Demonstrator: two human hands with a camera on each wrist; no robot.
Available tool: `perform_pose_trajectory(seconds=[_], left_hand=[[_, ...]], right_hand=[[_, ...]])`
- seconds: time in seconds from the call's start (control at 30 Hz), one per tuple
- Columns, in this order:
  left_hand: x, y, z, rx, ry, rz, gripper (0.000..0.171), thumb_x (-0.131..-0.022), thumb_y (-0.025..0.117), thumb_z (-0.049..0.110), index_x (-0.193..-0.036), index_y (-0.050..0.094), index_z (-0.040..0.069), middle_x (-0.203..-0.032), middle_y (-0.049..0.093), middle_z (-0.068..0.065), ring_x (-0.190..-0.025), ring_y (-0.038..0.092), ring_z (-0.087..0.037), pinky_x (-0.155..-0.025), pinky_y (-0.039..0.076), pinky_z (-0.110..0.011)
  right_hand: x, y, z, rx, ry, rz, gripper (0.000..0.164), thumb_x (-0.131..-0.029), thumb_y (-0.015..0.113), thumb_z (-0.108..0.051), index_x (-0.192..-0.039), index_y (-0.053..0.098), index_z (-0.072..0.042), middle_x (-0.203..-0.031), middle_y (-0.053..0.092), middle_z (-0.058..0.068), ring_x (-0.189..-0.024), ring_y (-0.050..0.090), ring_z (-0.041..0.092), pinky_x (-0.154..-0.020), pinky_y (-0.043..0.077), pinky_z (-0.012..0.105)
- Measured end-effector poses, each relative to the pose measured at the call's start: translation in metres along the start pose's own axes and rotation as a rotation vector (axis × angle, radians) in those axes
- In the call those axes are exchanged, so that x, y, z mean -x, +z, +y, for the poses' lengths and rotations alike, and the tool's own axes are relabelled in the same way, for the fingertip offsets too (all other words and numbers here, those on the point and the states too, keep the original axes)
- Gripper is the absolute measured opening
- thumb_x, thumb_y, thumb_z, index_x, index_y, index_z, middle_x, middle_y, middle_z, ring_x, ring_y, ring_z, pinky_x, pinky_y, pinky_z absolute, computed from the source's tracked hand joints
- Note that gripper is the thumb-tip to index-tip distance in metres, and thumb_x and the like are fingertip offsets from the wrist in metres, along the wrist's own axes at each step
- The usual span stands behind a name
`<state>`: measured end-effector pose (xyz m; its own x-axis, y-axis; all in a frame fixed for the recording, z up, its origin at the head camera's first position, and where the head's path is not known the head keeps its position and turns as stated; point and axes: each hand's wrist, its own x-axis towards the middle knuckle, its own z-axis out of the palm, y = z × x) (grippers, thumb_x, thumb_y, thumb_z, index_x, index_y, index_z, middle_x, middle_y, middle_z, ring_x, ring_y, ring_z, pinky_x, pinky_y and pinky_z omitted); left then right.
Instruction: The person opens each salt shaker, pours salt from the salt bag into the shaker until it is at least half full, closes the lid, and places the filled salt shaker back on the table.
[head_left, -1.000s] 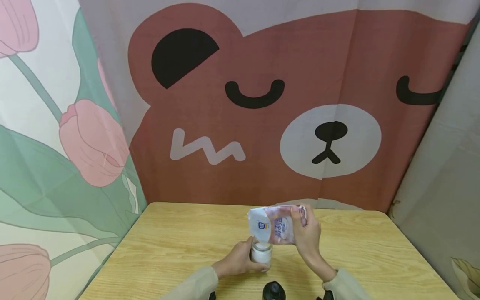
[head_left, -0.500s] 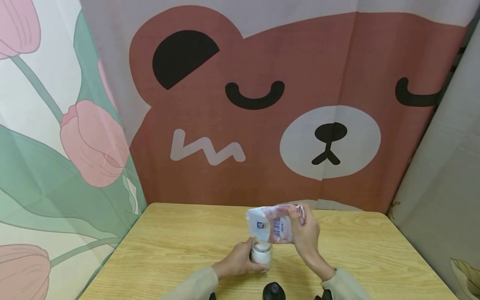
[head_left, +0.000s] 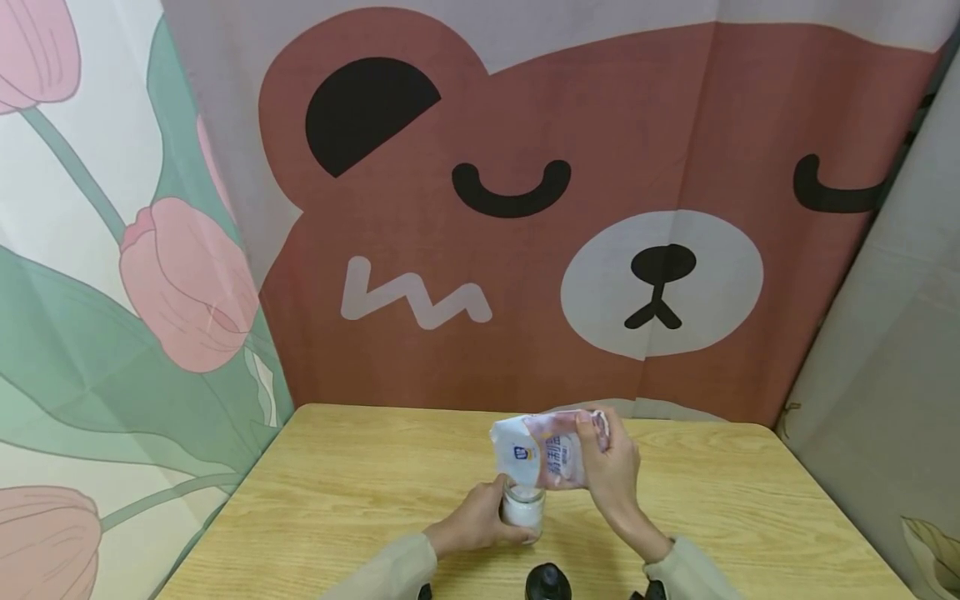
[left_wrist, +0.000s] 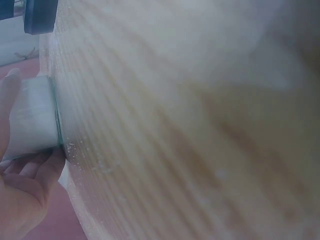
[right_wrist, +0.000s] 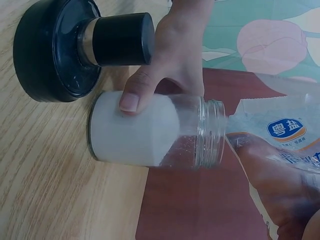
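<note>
My left hand (head_left: 474, 518) grips a clear glass jar (head_left: 522, 510) that stands on the table, its thumb across the side in the right wrist view. White salt (right_wrist: 132, 131) fills over half of the jar, its surface sloping. With my right hand (head_left: 617, 467) I hold a pink and white salt bag (head_left: 551, 450) on its side by its back end. The bag's open mouth overlaps the jar rim (right_wrist: 212, 132) from above. In the left wrist view the left fingers (left_wrist: 37, 172) curl round the jar near its base.
A black lid (head_left: 548, 582) with a raised knob stands on the wooden table (head_left: 360, 467), just in front of the jar. White grains (left_wrist: 102, 162) lie scattered on the tabletop. A bear-print curtain (head_left: 420, 358) hangs behind the table, a tulip-print one (head_left: 187, 292) at the left.
The salt bag's mouth end has shifted slightly to the left over the jar, the right hand moving with it. The left hand and the jar stay in place.
</note>
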<state>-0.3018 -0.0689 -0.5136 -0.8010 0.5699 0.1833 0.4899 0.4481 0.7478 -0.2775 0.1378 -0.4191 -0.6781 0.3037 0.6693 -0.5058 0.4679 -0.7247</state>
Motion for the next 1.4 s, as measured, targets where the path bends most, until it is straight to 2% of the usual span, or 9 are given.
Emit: perform_pose_trajectory(seconds=[0.2, 0.43, 0.73, 0.93, 1.1, 1.4], left_hand=[[0.000, 0.001, 0.000, -0.011, 0.003, 0.007, 0.064, -0.077, 0.087, 0.034, -0.124, 0.052, 0.008, -0.111, 0.067, 0.001, -0.094, 0.062, -0.003, -0.079, 0.052, -0.023], [0.001, 0.002, -0.001, -0.029, 0.069, 0.040, 0.064, -0.077, 0.088, 0.031, -0.123, 0.051, 0.006, -0.109, 0.067, 0.000, -0.093, 0.062, -0.003, -0.079, 0.052, -0.023], [0.000, 0.002, -0.002, -0.041, 0.094, 0.034, 0.063, -0.079, 0.086, 0.032, -0.125, 0.051, 0.007, -0.111, 0.066, 0.000, -0.095, 0.062, -0.004, -0.081, 0.052, -0.022], [0.000, 0.003, -0.004, -0.034, 0.089, 0.026, 0.064, -0.079, 0.086, 0.033, -0.126, 0.050, 0.007, -0.112, 0.066, 0.001, -0.096, 0.061, -0.003, -0.081, 0.052, -0.022], [0.000, 0.002, -0.005, -0.015, 0.079, 0.014, 0.065, -0.080, 0.085, 0.033, -0.127, 0.050, 0.007, -0.113, 0.065, 0.000, -0.097, 0.062, -0.004, -0.081, 0.052, -0.023], [-0.001, 0.001, -0.004, -0.020, 0.055, 0.010, 0.063, -0.079, 0.086, 0.032, -0.125, 0.051, 0.005, -0.113, 0.066, 0.000, -0.097, 0.062, -0.003, -0.080, 0.052, -0.022]], right_hand=[[0.002, -0.001, 0.002, 0.002, 0.007, 0.004, 0.012, -0.097, 0.060, -0.023, -0.099, 0.066, -0.012, -0.071, 0.058, -0.004, -0.061, 0.049, 0.015, -0.055, 0.038, 0.031], [0.001, -0.004, 0.007, -0.015, 0.032, 0.044, 0.013, -0.098, 0.059, -0.021, -0.094, 0.064, -0.009, -0.065, 0.051, -0.003, -0.056, 0.045, 0.012, -0.049, 0.036, 0.028], [0.001, -0.007, 0.017, -0.078, 0.201, 0.045, 0.027, -0.103, 0.053, -0.024, -0.085, 0.055, -0.004, -0.065, 0.048, -0.001, -0.053, 0.045, 0.009, -0.043, 0.038, 0.024], [0.003, -0.009, 0.021, -0.106, 0.239, 0.046, 0.028, -0.104, 0.050, -0.024, -0.085, 0.052, -0.003, -0.065, 0.047, -0.001, -0.052, 0.045, 0.009, -0.042, 0.038, 0.024], [0.001, -0.006, 0.020, -0.111, 0.191, 0.070, 0.024, -0.102, 0.055, -0.023, -0.087, 0.057, -0.004, -0.067, 0.050, 0.000, -0.055, 0.047, 0.010, -0.046, 0.039, 0.024], [0.001, 0.002, 0.014, -0.048, -0.019, 0.075, 0.013, -0.097, 0.060, -0.019, -0.099, 0.065, -0.007, -0.068, 0.055, -0.002, -0.058, 0.047, 0.010, -0.047, 0.038, 0.025]])
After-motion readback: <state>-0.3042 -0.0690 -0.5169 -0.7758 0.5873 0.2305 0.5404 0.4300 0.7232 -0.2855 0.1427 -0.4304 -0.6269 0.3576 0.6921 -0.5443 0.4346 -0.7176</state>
